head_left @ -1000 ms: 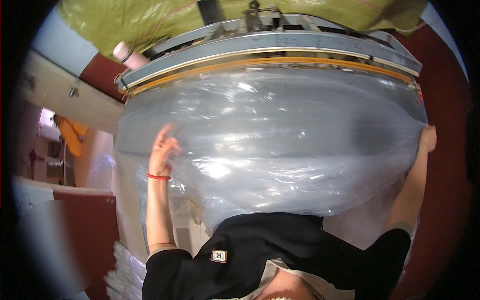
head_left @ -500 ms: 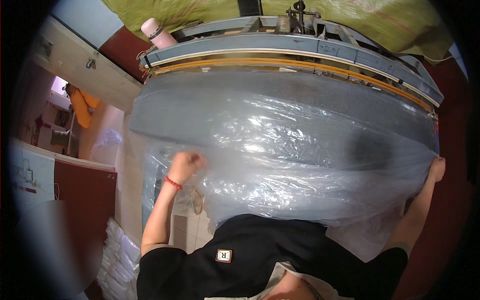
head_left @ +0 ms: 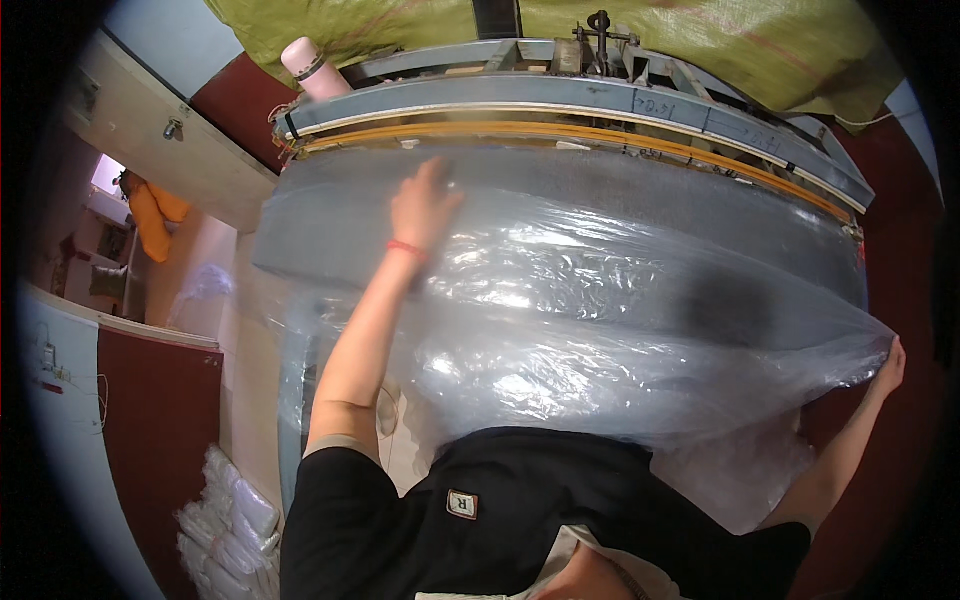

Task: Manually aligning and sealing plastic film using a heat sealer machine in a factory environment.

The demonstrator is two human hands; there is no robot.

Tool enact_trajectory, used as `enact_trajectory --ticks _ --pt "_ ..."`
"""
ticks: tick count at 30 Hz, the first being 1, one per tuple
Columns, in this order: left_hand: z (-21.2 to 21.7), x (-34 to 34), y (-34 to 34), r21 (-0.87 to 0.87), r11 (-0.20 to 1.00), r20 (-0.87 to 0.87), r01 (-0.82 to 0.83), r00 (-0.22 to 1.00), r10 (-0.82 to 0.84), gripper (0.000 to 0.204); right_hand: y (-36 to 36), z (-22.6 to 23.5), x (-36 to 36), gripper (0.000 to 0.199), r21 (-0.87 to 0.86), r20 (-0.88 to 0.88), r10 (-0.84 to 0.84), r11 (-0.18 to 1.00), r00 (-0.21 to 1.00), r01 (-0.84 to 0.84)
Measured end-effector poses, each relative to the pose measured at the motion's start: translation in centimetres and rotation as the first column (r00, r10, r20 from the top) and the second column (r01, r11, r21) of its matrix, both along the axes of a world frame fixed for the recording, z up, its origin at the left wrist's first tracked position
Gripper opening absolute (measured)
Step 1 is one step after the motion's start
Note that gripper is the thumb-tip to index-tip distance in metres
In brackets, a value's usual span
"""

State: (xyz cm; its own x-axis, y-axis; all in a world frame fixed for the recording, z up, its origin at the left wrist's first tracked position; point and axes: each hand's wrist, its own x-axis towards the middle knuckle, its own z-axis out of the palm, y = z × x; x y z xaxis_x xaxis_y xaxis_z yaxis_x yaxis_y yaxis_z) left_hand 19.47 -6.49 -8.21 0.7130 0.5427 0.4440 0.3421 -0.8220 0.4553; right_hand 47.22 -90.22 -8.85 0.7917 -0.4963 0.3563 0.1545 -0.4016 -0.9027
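A wide sheet of clear plastic film (head_left: 560,290) lies over a grey work table (head_left: 330,190) and drapes down its near side toward my body. My left hand (head_left: 425,208), a red bracelet at its wrist, reaches over the far left part of the film. Its fingers are stretched out and slightly blurred, with nothing seen in them. At the far right, my right hand (head_left: 890,364) is closed on the film's corner and draws it out past the table's end, with creases running toward the grip.
Along the table's back runs a grey metal beam (head_left: 580,92) with orange strips (head_left: 500,130) before it. A pink bottle (head_left: 312,68) stands at its left end. Green woven sacking (head_left: 700,40) hangs behind. Folded plastic bundles (head_left: 235,520) lie lower left, below an open doorway.
My left hand has moved forward and slightly right, from the near left edge to the table's far part. My right hand has shifted slightly outward and nearer, pulling the film's corner with it.
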Motion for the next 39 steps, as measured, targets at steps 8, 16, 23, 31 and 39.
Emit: enact_trajectory --ticks 8,16,23,31,39 --pt "-0.1 0.3 2.2 0.227 0.955 -0.108 0.190 0.980 -0.169 0.010 1.1 3.1 2.1 0.035 -0.126 -0.056 -0.090 0.989 0.994 0.082" --pt "-1.9 3.1 11.6 -0.546 0.833 0.474 0.094 0.854 0.214 0.013 16.9 -0.9 9.7 0.030 -0.562 0.216 -0.155 0.788 0.964 0.252" --pt "-4.8 5.0 19.6 -0.477 0.878 0.469 0.036 0.855 0.219 0.020 27.2 -3.8 12.7 0.024 -0.010 0.132 0.108 0.994 0.985 -0.107" --pt "-4.1 4.6 19.4 -0.502 0.855 0.526 0.128 0.830 0.184 0.022 27.8 -2.8 13.0 0.018 -0.033 0.184 -0.071 0.996 0.980 0.079" --pt "-2.4 4.1 18.1 -0.681 0.699 0.587 0.220 0.734 0.342 0.024 28.5 -1.2 12.2 0.014 0.241 0.156 0.034 0.968 0.987 -0.072"
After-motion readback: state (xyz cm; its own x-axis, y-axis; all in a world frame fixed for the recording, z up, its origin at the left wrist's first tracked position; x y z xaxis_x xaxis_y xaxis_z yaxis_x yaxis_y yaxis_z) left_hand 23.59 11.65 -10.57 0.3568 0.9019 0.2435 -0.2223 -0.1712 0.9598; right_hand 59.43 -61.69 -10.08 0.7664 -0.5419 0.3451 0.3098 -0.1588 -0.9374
